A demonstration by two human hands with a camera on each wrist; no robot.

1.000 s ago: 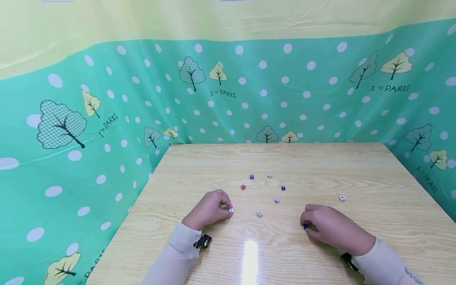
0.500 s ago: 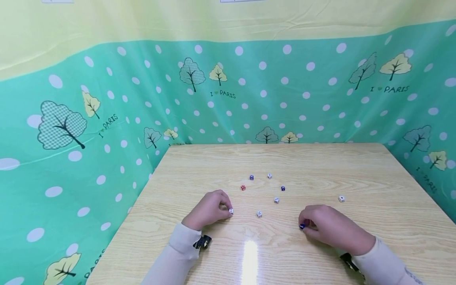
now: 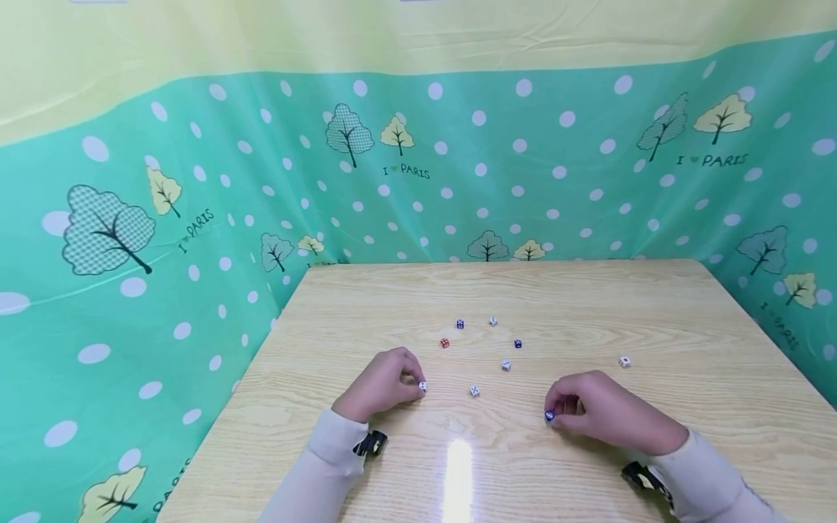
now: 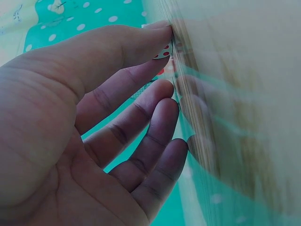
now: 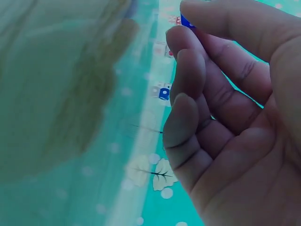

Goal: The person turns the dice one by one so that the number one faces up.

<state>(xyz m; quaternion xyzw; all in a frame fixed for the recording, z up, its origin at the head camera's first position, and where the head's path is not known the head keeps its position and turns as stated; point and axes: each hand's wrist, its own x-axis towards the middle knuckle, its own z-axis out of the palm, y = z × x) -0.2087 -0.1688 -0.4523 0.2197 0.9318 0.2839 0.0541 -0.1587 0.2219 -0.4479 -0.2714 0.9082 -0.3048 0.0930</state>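
On the near left of the table, my left hand (image 3: 384, 383) pinches a white die (image 3: 423, 387) between thumb and forefinger, close to the tabletop. Its red pips show below the thumb in the left wrist view, where the other fingers curve loosely. To the right, my right hand (image 3: 604, 411) holds a blue die (image 3: 549, 415) at its thumb and fingertips. Most of that blue die (image 5: 186, 21) is hidden behind the thumb in the right wrist view. Between the hands lies a white die (image 3: 474, 391), with another white die (image 3: 506, 365) just beyond it.
Farther back are a red die (image 3: 445, 343), a dark blue die (image 3: 461, 324), a white die (image 3: 493, 321) and another blue die (image 3: 518, 343). One white die (image 3: 625, 362) lies apart, beyond the right hand. A green dotted curtain (image 3: 418, 211) surrounds the wooden table (image 3: 366, 298).
The blue die in my right fingertips has shifted slightly left and turned, and the right fingers have opened up a little around it. My left hand keeps its pinch in place.
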